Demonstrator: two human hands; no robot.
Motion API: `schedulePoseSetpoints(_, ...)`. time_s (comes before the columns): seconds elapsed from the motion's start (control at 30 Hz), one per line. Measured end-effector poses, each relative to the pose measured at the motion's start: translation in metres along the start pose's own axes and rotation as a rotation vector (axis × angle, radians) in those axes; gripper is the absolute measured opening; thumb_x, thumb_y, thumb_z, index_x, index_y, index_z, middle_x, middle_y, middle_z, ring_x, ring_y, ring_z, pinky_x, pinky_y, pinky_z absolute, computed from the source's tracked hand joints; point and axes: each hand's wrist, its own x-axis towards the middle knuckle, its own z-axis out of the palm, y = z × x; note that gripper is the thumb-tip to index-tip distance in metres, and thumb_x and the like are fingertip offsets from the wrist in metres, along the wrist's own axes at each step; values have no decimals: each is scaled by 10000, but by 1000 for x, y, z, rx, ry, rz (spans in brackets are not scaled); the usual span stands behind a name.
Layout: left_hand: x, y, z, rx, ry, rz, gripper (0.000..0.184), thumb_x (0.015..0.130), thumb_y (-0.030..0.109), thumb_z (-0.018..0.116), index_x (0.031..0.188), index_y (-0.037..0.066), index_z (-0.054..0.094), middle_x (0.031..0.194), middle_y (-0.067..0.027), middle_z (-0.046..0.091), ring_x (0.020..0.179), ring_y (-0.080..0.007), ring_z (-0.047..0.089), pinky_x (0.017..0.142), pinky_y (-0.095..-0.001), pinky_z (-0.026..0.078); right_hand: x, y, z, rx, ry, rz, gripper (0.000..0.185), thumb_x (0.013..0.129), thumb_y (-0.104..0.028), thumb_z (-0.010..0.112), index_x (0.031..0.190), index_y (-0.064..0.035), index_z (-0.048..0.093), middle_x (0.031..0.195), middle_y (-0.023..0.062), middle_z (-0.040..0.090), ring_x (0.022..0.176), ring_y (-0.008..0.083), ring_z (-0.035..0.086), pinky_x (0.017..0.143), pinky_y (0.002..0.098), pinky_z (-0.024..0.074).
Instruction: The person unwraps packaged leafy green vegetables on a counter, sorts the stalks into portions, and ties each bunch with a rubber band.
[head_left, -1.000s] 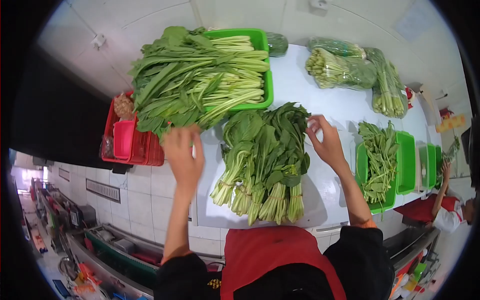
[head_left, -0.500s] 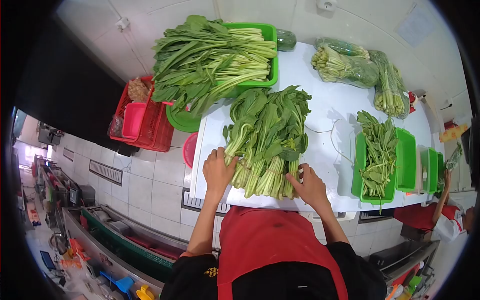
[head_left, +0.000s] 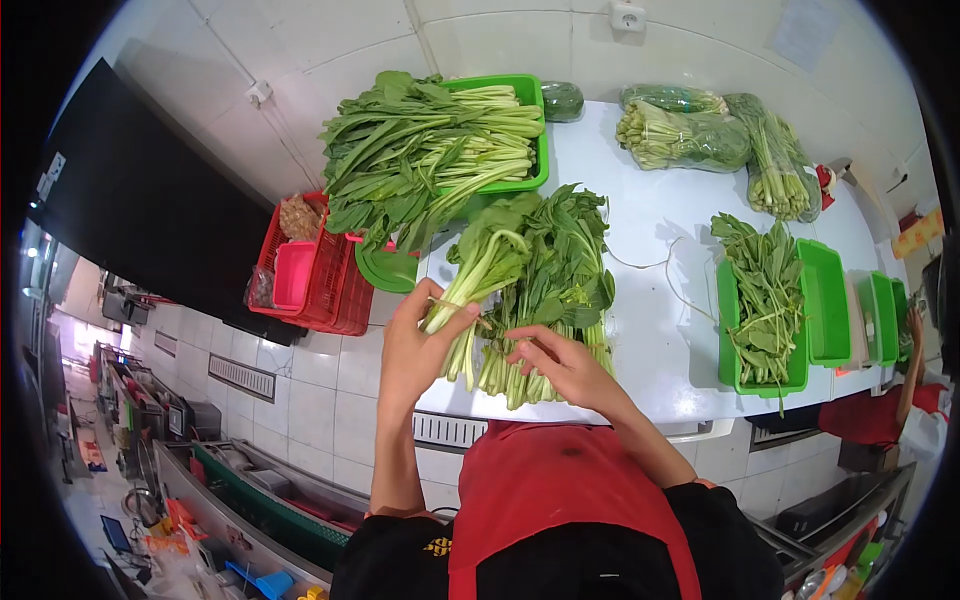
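Note:
My left hand point(head_left: 412, 342) is closed around the stems of a bunch of leafy greens point(head_left: 483, 265), raised and tilted over the others at the table's front left. A thin band seems to cross its stems near my thumb. My right hand point(head_left: 565, 365) is just right of those stems, its fingers curled together in a pinch; whatever they may hold is too small to make out. Beneath both hands, more bundled greens point(head_left: 562, 260) lie on the white table with their cut stems toward me.
A green crate point(head_left: 543, 150) heaped with long-stemmed greens stands at the back left. Bagged greens point(head_left: 690, 138) lie at the back right. Green bins point(head_left: 828, 300) line the right side, one with loose greens point(head_left: 765, 300). Red baskets point(head_left: 345, 290) stand left. Another person's arm point(head_left: 912, 365) is far right.
My left hand has lifted the leftmost bunch and tilted it up. My right hand has left the right end of the row and moved left toward that bunch's stems.

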Motion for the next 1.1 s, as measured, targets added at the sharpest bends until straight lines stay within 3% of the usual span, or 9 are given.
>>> schedulePoseSetpoints(0.1, -14, 22, -10, -404, -55, -55, 236, 965, 271, 657, 969, 60, 550, 879, -44, 658, 790, -93, 601, 685, -240, 457, 10, -4, 18, 233, -74, 18, 385, 1034, -237, 552, 1356, -30, 506, 1097, 76, 666, 933, 132, 624, 840, 280, 494)
schedulePoseSetpoints(0.17, -21, 25, 1, -581, -81, -127, 223, 974, 262, 640, 1024, 66, 544, 910, -45, 653, 830, -90, 604, 722, -241, 466, 9, -21, 26, 367, 27, -183, 427, 988, -249, 636, 1329, -23, 516, 1106, 124, 679, 954, 140, 642, 814, 300, 504)
schedulePoseSetpoints(0.33, -28, -7, 52, -947, -252, -247, 397, 962, 179, 612, 1325, 90, 476, 1195, -88, 600, 1113, -170, 570, 967, -304, 433, 16, 3, 15, 123, 297, -135, 346, 939, -217, 694, 1207, -16, 603, 1007, 116, 706, 921, 152, 668, 751, 277, 518)
schedulePoseSetpoints(0.47, -19, -11, 75, -1117, -285, -367, 457, 924, 181, 688, 1316, 53, 492, 1169, -90, 618, 1077, -157, 591, 928, -302, 462, 2, 12, 4, -104, 396, -110, 223, 925, -164, 684, 1072, 1, 657, 955, 122, 713, 869, 195, 684, 688, 308, 539)
schedulePoseSetpoints(0.6, -11, 1, 107, -868, -236, -287, 330, 842, 155, 804, 1084, -10, 651, 946, -41, 679, 831, -113, 640, 730, -259, 519, -6, 13, 2, -450, 449, -162, 237, 935, -129, 668, 1105, 33, 643, 921, 117, 692, 857, 157, 663, 661, 296, 524)
schedulePoseSetpoints(0.67, -11, 2, 115, -1024, -15, -407, 237, 860, 140, 785, 1017, 0, 677, 906, -39, 685, 783, -107, 633, 696, -251, 516, -5, 9, 1, -463, 482, -177, 221, 929, -112, 667, 1090, 37, 642, 912, 125, 692, 848, 163, 666, 654, 299, 521)
schedulePoseSetpoints(0.87, -37, -8, 121, -934, 66, -73, 231, 921, 146, 673, 1073, -15, 605, 1136, -100, 584, 1057, -187, 578, 951, -328, 455, -17, -16, -6, -165, 362, -205, 158, 909, -54, 646, 1051, 12, 629, 857, 127, 677, 790, 239, 678, 711, 329, 543)
schedulePoseSetpoints(0.93, -32, -29, 125, -1009, 30, 202, 281, 910, 64, 685, 1164, -17, 596, 1206, -97, 576, 1141, -199, 560, 1008, -353, 447, -16, -20, 0, -150, 383, -252, 137, 959, -55, 616, 1081, 8, 617, 896, 86, 670, 804, 128, 627, 735, 298, 506)
schedulePoseSetpoints(1.1, -31, -41, 118, -1114, -101, 134, 374, 898, 80, 695, 1220, 26, 513, 1262, -92, 517, 1162, -206, 529, 1091, -392, 406, -16, -13, 5, 44, 336, -149, 135, 971, -47, 596, 1101, -12, 599, 923, 40, 613, 865, 105, 564, 774, 274, 478)
